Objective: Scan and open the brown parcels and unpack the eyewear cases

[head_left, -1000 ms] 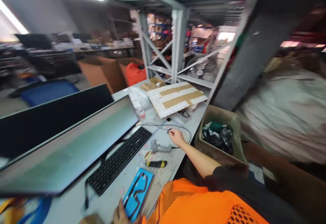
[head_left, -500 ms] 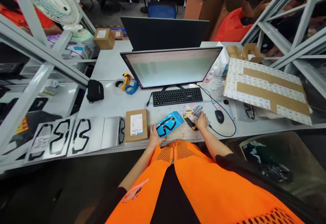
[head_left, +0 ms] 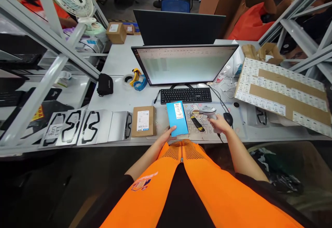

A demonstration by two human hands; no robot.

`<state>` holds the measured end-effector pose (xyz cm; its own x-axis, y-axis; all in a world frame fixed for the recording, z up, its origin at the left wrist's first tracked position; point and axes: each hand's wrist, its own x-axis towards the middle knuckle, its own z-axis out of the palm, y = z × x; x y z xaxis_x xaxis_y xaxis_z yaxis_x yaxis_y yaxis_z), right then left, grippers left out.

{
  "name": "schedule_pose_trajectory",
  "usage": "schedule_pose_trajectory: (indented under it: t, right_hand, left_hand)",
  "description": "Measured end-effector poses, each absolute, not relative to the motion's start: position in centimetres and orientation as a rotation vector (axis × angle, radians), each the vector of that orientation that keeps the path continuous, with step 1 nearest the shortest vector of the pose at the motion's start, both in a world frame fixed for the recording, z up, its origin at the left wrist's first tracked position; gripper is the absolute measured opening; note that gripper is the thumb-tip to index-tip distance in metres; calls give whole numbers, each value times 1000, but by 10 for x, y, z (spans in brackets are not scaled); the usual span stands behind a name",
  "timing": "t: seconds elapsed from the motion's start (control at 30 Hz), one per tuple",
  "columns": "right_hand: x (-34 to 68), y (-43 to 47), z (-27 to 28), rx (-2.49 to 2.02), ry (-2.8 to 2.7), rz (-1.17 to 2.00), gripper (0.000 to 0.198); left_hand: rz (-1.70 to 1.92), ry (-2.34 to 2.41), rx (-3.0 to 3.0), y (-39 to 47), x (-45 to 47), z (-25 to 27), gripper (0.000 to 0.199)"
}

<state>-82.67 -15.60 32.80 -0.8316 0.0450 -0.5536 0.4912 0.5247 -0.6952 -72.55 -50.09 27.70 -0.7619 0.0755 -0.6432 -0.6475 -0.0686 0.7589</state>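
Observation:
My left hand (head_left: 167, 134) grips the lower left corner of a flat blue box (head_left: 174, 122), thumb on top. The box's upward face bears a white barcode label (head_left: 178, 111). My right hand (head_left: 219, 123) is closed around the handle of a grey barcode scanner (head_left: 208, 110), whose head points left toward the blue box. Between the two hands, a black and yellow utility knife (head_left: 197, 123) lies on the printed desk mat. A brown cardboard box (head_left: 140, 131) with a white label sits left of the blue box.
Behind my hands stand a black keyboard (head_left: 186, 95) and a lit monitor (head_left: 186, 65). A mouse (head_left: 228, 119) lies right of my right hand. Silver packages (head_left: 103, 126) line the left front edge. A large label-covered cardboard sheet (head_left: 282, 89) occupies the right side.
The blue box has been turned over, from its face with a black printed shape to its label face. My right hand has moved the scanner right, away from the knife, and turned it toward the box.

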Motion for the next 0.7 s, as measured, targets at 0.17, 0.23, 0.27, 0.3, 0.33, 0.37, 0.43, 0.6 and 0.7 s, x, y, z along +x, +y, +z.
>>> schedule_pose_trajectory:
  t: [0.17,0.23,0.27,0.3,0.33,0.37,0.43,0.6,0.7]
  right_hand:
    - [-809,-171,396,-101,2489,-1085,22]
    - [-809,-186,411,-217,2601,-883,21]
    - [-810,-194,415,-225,2639,-776,23]
    - [-812,-201,417,-218,2661,-676,26]
    - [-814,-206,417,-210,2673,-593,29]
    - [-815,-210,415,-208,2677,-533,32]
    - [-820,-213,405,-202,2677,-477,35]
    - [-838,-193,354,-12,2754,-510,50]
    - [-847,-177,310,171,2785,-463,57]
  left_hand:
    - [1959,1640,-652,-494,-733,268,79]
    - [1943,1667,-654,-492,-735,261,78]
    - [1926,1687,-668,-490,-735,257,79]
    - [1908,1711,-688,-489,-735,254,79]
    - [1892,1734,-707,-488,-735,252,81]
    - [1887,1751,-719,-487,-735,250,83]
    - [1913,1744,-714,-489,-732,251,91]
    - [2078,1717,-615,-521,-712,279,98]
    - [2117,1861,-690,-575,-698,309,98]
